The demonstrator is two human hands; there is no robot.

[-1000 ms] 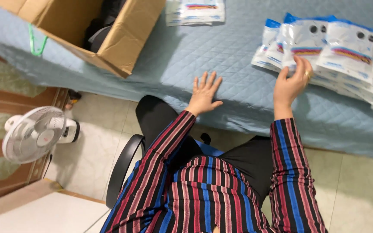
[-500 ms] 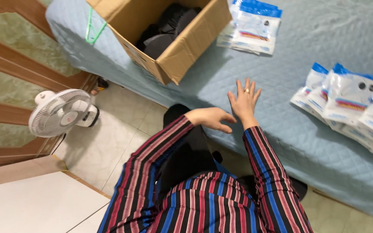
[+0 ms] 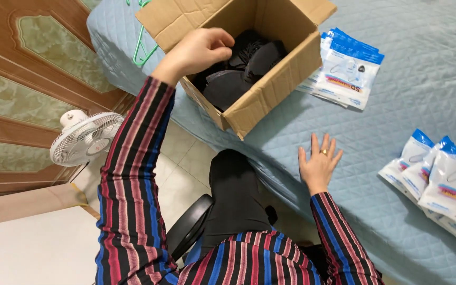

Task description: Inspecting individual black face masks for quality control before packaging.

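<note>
An open cardboard box (image 3: 270, 100) stands on the blue quilted cover (image 3: 412, 105) near its edge, with several black fabric pieces (image 3: 228, 87) inside. My left hand (image 3: 199, 50) reaches over the box's near rim, fingers curled down onto the black pieces; whether it grips one is hidden. My right hand (image 3: 319, 163) lies flat on the cover by the edge, fingers spread, a ring on one finger, holding nothing. A stack of white-and-blue sealed packets (image 3: 347, 68) lies just right of the box. More such packets (image 3: 447, 182) are fanned out at the far right.
A small white fan (image 3: 83, 137) stands on the tiled floor by a wooden door (image 3: 27, 63). A green hanger (image 3: 142, 47) lies behind the box. A black chair (image 3: 188, 227) is under me. A white surface (image 3: 32, 253) fills the lower left.
My left hand rose from the cover's edge and went into the box. My right hand left the packets and settled flat on the cover. The view swung left toward the box.
</note>
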